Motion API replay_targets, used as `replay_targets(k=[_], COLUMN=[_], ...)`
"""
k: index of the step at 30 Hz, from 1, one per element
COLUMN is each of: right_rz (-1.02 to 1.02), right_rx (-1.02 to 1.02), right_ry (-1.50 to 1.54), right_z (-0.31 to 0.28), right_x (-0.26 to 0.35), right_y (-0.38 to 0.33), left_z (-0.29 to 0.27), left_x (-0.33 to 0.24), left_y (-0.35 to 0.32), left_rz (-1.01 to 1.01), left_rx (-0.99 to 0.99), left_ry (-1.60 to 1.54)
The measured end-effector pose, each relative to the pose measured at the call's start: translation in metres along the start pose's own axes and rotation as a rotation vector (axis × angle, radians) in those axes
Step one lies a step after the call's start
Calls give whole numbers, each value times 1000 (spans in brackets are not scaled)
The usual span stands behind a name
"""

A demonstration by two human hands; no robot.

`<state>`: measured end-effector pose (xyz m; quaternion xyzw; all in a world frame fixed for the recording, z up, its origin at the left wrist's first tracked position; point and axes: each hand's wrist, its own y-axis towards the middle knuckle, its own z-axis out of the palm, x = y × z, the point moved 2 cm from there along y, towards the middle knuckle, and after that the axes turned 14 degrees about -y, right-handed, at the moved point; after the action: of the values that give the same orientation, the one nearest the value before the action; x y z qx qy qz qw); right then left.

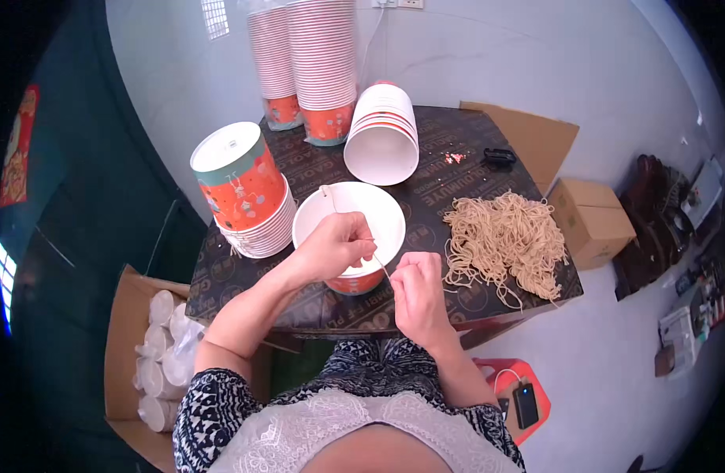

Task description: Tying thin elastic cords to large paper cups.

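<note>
A white-lined paper bucket (388, 214) with an orange outside stands upright near the table's front edge. A tan cord comes through the far left part of its rim. Over the bucket's mouth, my left hand (339, 240) is closed in a pinch on the cord (383, 266). Just right of the bucket, my right hand (418, 298) has its fingers curled shut on the same cord, which runs short and taut between both hands. A heap of loose tan cords (506, 243) lies to the right on the table.
Left of the bucket rises an upside-down stack of orange paper buckets (240, 189). A nested row of buckets (382, 134) lies sideways behind, near tall bagged stacks (325, 63). An open carton (126, 363) of white rounds is at lower left; a red stool (540, 394) at lower right.
</note>
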<state>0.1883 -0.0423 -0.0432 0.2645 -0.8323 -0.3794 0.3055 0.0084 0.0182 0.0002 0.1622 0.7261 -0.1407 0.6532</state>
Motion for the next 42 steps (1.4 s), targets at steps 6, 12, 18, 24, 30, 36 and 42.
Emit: replay_targets(k=[6, 12, 18, 24, 30, 36, 42], right_rz=[116, 237, 418, 177, 164, 268, 290], right_rx=[-97, -77, 6, -181, -202, -213, -206], right_ry=[168, 386, 667, 361, 256, 322, 303], right_z=[12, 24, 38, 28, 27, 31, 29], right_x=[8, 1, -2, 3, 6, 10, 8], right_y=[6, 14, 7, 14, 9, 6, 4], left_z=[-10, 4, 9, 6, 6, 12, 10], left_x=[-19, -30, -37, -24, -21, -31, -26], left_y=[-6, -11, -16, -18, -22, -30, -31], left_rz=[143, 167, 167, 181, 274, 404, 484], left_rx=[-56, 9, 17, -16, 19, 111, 133], left_ry=[283, 309, 366, 318, 406, 498, 508])
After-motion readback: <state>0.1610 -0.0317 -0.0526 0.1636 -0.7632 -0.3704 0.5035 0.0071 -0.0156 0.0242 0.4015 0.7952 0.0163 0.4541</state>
